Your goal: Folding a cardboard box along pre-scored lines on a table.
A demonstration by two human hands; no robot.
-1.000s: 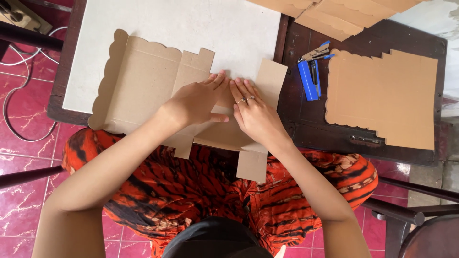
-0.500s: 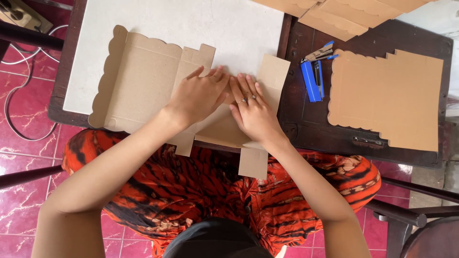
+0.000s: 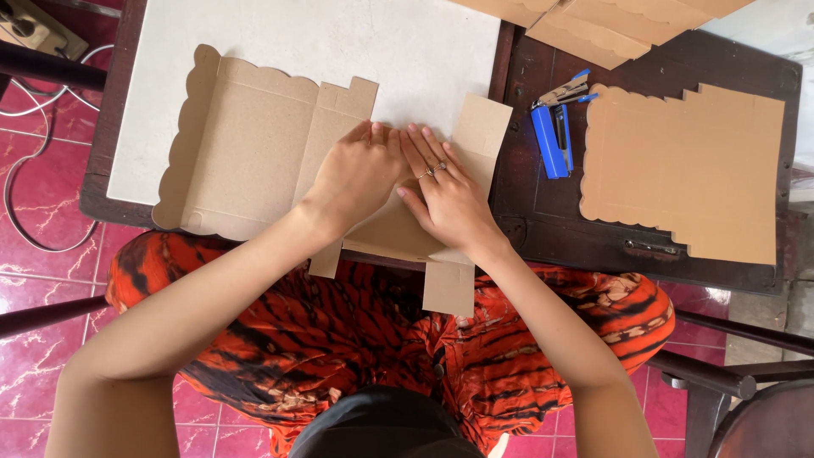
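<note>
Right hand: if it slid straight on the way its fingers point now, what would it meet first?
The right hand points up-left, its fingertips already against the left hand on the cardboard sheet, so it would likely press into the left hand's fingers first.

A: Cardboard box blank (image 3: 254,148), plain brown, die-cut, unprinted. Lies flat, mostly on the pale board that tops the dark wooden table.

B: Edges?

A: Scalloped along the left and far sides. Square tabs stick out: one at the far edge near the middle, one at the right end, two hanging over the near table edge above the lap.

B: Creases?

A: Straight score lines run across the large left panel. The right part looks partly folded, a panel angled up near the middle; exact fold hidden under the hands.

B: Contact?

A: Left hand (image 3: 360,174) and right hand (image 3: 449,203) both press flat on its middle section, fingertips touching side by side.
</note>
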